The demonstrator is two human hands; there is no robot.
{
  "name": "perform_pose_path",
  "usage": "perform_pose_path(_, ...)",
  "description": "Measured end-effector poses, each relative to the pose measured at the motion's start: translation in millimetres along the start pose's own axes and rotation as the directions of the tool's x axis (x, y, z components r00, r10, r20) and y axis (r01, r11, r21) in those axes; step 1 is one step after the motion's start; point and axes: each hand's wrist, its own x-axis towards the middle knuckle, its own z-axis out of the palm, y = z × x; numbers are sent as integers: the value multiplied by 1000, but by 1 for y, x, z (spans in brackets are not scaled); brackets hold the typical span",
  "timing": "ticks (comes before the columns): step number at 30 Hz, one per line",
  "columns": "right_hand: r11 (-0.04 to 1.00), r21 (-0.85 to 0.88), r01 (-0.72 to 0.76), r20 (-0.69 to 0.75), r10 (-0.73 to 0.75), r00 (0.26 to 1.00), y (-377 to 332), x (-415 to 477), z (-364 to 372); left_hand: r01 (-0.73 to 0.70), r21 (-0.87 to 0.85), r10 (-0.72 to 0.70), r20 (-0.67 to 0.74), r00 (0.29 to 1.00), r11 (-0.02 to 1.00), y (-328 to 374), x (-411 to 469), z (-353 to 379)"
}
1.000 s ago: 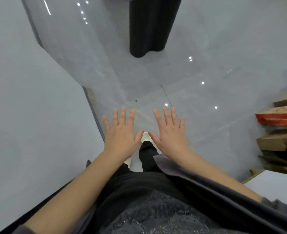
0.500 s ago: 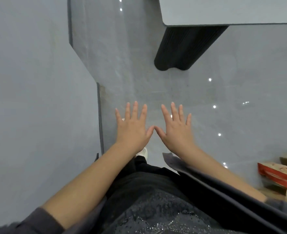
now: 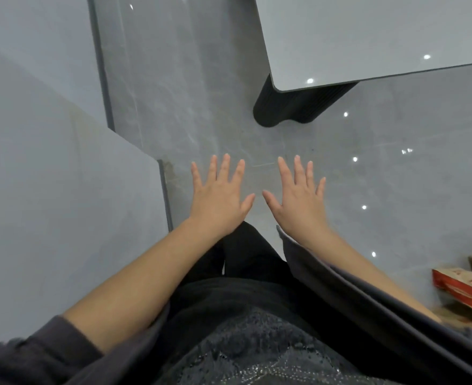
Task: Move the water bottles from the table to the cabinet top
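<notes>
My left hand (image 3: 219, 197) and my right hand (image 3: 298, 200) are held out side by side above the floor, palms down, fingers straight and spread, holding nothing. A grey table (image 3: 368, 37) with a rounded corner fills the upper right, standing on a black ribbed pedestal (image 3: 298, 107). The part of its top that shows is bare. No water bottle appears anywhere in the head view, and no cabinet can be made out.
A grey wall (image 3: 48, 176) with a stepped corner runs down the left side. Glossy grey floor tiles (image 3: 201, 93) lie ahead between wall and table. Red and brown cardboard boxes (image 3: 462, 290) are stacked at the lower right.
The view has tilted up and forward: the table has come into sight and grown larger at the upper right. Both hands stay flat and spread, now slightly farther apart.
</notes>
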Motion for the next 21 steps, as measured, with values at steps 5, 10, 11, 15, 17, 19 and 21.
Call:
perform_pose_path(5, 1000, 14, 3, 15, -3, 1000, -5, 49, -21, -3, -9, 3, -12, 1000, 1000, -9, 39, -24)
perform_pose_path(10, 1000, 22, -3, 2, 3, 1000, -2, 108, -48, -27, 13, 28, -19, 999, 1000, -12, 91, -53)
perform_pose_path(11, 1000, 26, -6, 6, 6, 1000, -2, 121, -53, -30, 18, 30, -10, 1000, 999, -12, 103, -60)
perform_pose_path(15, 1000, 11, -10, 36, 9, 999, -2, 173, -77, -61, 18, 60, 46, 997, 998, -9, 150, -86)
perform_pose_path(17, 1000, -11, -11, 65, 12, 998, -4, 198, -88, -87, 17, 86, 70, 994, 996, -10, 173, -98)
perform_pose_path(19, 1000, -22, -11, 97, 13, 995, -5, 219, -97, -91, 1, 91, 84, 992, 996, -10, 194, -108)
perform_pose_path(21, 999, -31, -12, 121, 16, 992, -7, 237, -106, -87, -14, 88, 100, 991, 996, -10, 214, -117)
